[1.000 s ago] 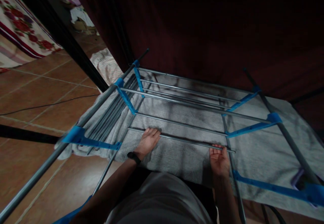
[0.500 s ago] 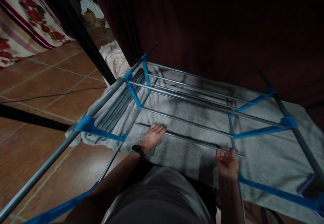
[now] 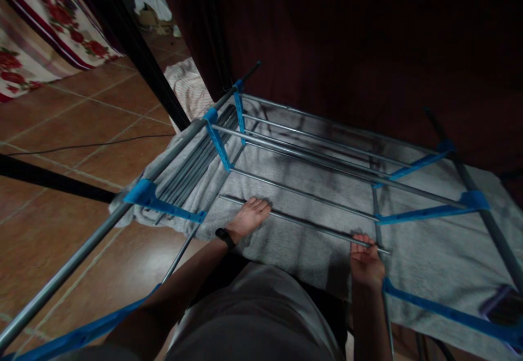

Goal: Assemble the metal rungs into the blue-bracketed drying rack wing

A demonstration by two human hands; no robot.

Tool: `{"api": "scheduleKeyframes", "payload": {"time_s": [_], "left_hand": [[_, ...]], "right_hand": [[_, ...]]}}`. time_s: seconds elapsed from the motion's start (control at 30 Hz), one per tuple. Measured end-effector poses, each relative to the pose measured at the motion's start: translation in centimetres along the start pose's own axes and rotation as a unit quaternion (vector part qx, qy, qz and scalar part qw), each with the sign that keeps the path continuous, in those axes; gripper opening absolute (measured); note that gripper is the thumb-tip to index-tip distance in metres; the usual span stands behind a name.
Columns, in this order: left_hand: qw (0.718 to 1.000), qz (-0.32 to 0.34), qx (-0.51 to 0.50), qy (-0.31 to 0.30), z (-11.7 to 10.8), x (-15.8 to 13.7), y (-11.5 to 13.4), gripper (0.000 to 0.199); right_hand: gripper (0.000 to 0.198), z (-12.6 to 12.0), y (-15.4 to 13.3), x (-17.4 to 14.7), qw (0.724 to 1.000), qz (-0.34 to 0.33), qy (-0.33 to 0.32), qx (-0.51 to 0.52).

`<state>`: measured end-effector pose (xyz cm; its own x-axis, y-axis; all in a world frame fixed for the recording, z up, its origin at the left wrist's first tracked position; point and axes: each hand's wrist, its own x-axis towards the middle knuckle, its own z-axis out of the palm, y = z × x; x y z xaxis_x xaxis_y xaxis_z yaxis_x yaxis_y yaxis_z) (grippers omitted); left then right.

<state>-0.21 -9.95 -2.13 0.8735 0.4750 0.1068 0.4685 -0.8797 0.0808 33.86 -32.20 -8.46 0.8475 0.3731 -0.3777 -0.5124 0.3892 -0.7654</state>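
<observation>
A thin grey metal tube (image 3: 310, 223) lies nearly level across the front of the rack, above the grey blanket. My left hand (image 3: 252, 215), with a dark band at its wrist, is closed over the tube from above, near its left end. Palm up, my right hand (image 3: 366, 260) holds the tube near its right end, fingers behind it and thumb in front. Around both hands stands the rack, with blue plastic brackets (image 3: 218, 142) on thick side poles (image 3: 175, 151). Several thin crossbars (image 3: 302, 193) span the two sides beyond the held tube.
Several loose grey tubes (image 3: 196, 157) lie side by side on the blanket (image 3: 441, 263) at the left. A dark purple-edged object (image 3: 500, 306) rests at the lower right. Black posts (image 3: 134, 50) slant across the left, over a tiled floor (image 3: 61, 116). Dark red cloth (image 3: 347, 50) hangs behind.
The view has shifted slightly. Both hands stay on the tube, which has moved a little to the left relative to the rack. My right hand's fingers look slightly looser.
</observation>
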Motion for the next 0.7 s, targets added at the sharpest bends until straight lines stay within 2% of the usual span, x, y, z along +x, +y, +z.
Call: {"api": "scheduleKeyframes", "payload": {"time_s": [0.17, 0.47, 0.7], "left_hand": [[1.0, 0.022, 0.013, 0.002, 0.0, -0.05, 0.13, 0.023], [0.999, 0.031, 0.028, 0.009, -0.21, -0.04, 0.33, 0.026], [0.999, 0.036, 0.029, 0.015, 0.05, -0.18, 0.25, 0.03]], "right_hand": [[0.007, 0.28, 0.17, -0.47, 1.0, -0.001, 0.018, -0.005], [0.012, -0.14, 0.63, -0.1, 0.999, -0.015, 0.006, -0.027], [0.008, -0.26, 0.57, 0.03, 0.999, -0.003, 0.009, -0.035]]}}
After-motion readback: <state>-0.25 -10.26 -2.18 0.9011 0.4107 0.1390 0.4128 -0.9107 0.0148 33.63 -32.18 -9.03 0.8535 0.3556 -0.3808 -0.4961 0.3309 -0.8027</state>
